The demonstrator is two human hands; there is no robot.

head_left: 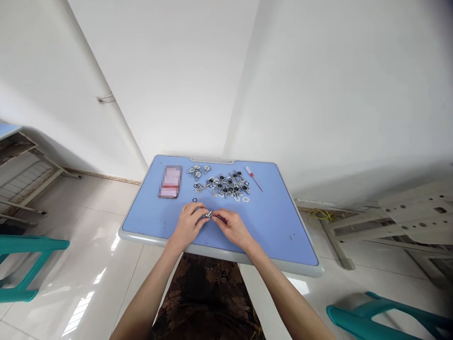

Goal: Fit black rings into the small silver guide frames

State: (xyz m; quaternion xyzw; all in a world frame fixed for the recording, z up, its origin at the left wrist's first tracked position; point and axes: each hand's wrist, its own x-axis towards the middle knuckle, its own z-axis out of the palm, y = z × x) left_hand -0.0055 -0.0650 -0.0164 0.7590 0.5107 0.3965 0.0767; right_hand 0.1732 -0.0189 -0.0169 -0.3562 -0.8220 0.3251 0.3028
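A small silvery metal part (208, 215) sits between my two hands, just above the near half of the blue tabletop. My left hand (189, 223) pinches it from the left with thumb and fingers. From the right, the closed fingertips of my right hand (231, 226) meet the same part; its finer shape is mostly covered. Beyond my hands lies a loose pile of metal parts with black round pieces (230, 184). A smaller group of silvery metal parts (196, 172) is to its left. One black ring (194, 200) lies by itself beyond my left hand.
A phone (171, 182) lies on the table's (279, 226) left side. At the back right is a slim tool with a clear handle and red collar (254, 178). Flat metal plates (245, 199) edge the pile. Green stools (31, 245) flank the table, and a wall (198, 94) rises behind it.
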